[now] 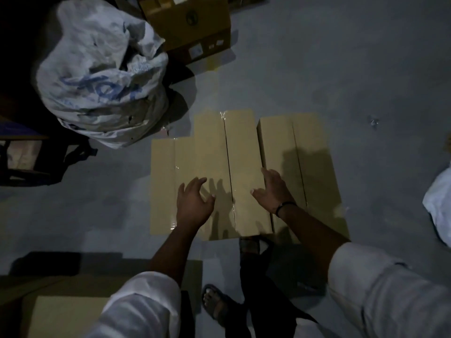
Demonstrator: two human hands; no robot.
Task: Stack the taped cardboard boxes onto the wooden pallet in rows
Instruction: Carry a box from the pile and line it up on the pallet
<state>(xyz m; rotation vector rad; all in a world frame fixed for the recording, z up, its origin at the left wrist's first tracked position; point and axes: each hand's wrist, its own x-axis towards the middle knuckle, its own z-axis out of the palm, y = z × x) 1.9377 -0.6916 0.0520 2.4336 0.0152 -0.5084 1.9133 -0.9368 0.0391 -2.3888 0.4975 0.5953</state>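
Three taped cardboard boxes lie side by side on the grey floor: a low left box [163, 181], a taller middle box [240, 152] and a right box [310, 152]. My left hand [194, 203] hovers over the seam between the left and middle boxes, fingers spread and holding nothing. My right hand [274, 189] rests at the right edge of the middle box with its fingers straight. No wooden pallet shows under the boxes in this dim view.
A stuffed white sack [102, 76] stands at the back left beside an open brown carton [190, 25]. More cardboard [66, 311] lies at the bottom left. My sandalled foot [216, 303] stands just behind the boxes. A white bag [439, 203] sits at the right edge.
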